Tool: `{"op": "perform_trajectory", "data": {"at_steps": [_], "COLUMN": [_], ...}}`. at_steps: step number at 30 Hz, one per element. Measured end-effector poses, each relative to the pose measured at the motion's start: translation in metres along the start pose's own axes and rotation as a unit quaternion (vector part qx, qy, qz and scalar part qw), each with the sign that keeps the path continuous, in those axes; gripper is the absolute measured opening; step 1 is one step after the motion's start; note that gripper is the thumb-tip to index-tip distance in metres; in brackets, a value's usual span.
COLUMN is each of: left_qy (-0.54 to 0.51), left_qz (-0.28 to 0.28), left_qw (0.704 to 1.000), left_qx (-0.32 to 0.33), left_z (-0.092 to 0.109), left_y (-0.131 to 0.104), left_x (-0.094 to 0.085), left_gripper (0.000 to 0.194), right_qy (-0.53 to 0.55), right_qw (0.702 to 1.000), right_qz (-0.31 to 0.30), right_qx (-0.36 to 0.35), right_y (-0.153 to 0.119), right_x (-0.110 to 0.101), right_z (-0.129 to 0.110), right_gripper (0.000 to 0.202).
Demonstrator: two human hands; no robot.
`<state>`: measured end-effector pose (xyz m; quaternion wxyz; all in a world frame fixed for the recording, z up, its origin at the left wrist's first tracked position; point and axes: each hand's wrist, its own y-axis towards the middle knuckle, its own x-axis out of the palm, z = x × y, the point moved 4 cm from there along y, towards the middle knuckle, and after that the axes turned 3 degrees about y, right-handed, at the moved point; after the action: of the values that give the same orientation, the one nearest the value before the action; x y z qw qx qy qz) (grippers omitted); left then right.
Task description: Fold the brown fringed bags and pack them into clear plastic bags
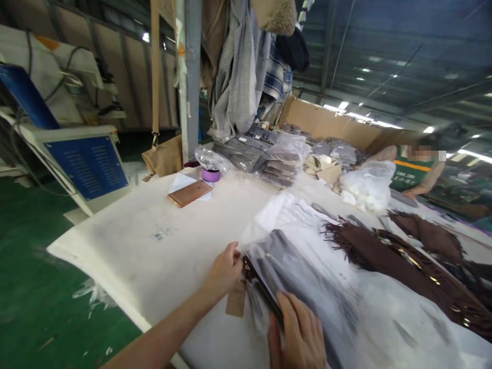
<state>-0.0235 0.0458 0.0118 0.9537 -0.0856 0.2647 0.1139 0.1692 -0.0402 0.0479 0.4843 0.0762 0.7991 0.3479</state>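
Note:
A long dark brown strip (264, 290) with a metal fitting at its far end lies over the white table, along the left edge of a grey item in clear plastic (295, 266). My right hand (298, 330) is closed on its near part, thumb on the left side and fingers on the other. At the far end, my left hand (226, 269) has its fingers curled and pressed together beside the fitting; what they pinch is hidden. A brown card tag (236, 299) hangs under the strip, between both hands. Printed white plastic (303, 218) spreads behind the grey item.
On the white table (154, 266) are a phone (189, 193), a purple tape roll (211, 176), stacked bagged garments (282, 159) and brown fringed pieces with gold fittings (407, 266). Crumpled plastic (407, 318) lies front right. A co-worker (413, 169) stands across. A post (188, 82) rises behind.

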Motion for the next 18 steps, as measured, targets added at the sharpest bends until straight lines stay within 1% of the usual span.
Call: {"op": "perform_trajectory", "data": {"at_steps": [1, 2, 3, 5, 8, 10, 12, 14, 15, 18], "left_qy": [-0.012, -0.025, -0.04, -0.081, -0.17, -0.23, -0.283, -0.324, -0.342, -0.385], "left_qz": [-0.015, -0.026, -0.037, -0.068, -0.148, -0.2, -0.235, -0.246, -0.24, -0.202], "left_qw": [1.0, 0.999, 0.997, 0.99, 0.959, 0.931, 0.906, 0.887, 0.88, 0.866], "left_qx": [-0.011, -0.027, -0.046, -0.095, -0.172, -0.2, -0.21, -0.22, -0.226, -0.248], "left_z": [0.002, 0.004, 0.006, 0.007, 0.007, 0.01, 0.014, 0.018, 0.02, 0.023], "left_y": [0.004, 0.006, 0.006, 0.003, -0.008, -0.017, -0.023, -0.028, -0.029, -0.034], "left_x": [0.001, 0.003, 0.005, 0.008, 0.015, 0.019, 0.024, 0.03, 0.034, 0.045], "left_gripper": [0.036, 0.03, 0.024, 0.017, 0.017, 0.016, 0.014, 0.014, 0.014, 0.011], "right_qy": [-0.011, -0.027, -0.043, -0.076, -0.096, -0.086, -0.071, -0.063, -0.063, -0.075], "right_qw": [0.998, 0.995, 0.992, 0.987, 0.983, 0.982, 0.98, 0.977, 0.975, 0.967], "right_qz": [-0.015, -0.029, -0.046, -0.071, -0.098, -0.111, -0.135, -0.168, -0.181, -0.213], "right_qx": [-0.056, -0.095, -0.114, -0.119, -0.124, -0.13, -0.125, -0.117, -0.115, -0.115], "right_y": [0.018, 0.033, 0.047, 0.067, 0.083, 0.088, 0.095, 0.102, 0.106, 0.118], "right_x": [0.013, 0.025, 0.036, 0.052, 0.069, 0.075, 0.079, 0.082, 0.082, 0.084], "right_z": [-0.007, -0.013, -0.017, -0.02, -0.019, -0.014, -0.007, -0.002, -0.001, -0.001], "right_gripper": [0.033, 0.036, 0.038, 0.039, 0.038, 0.034, 0.028, 0.022, 0.021, 0.018]}}
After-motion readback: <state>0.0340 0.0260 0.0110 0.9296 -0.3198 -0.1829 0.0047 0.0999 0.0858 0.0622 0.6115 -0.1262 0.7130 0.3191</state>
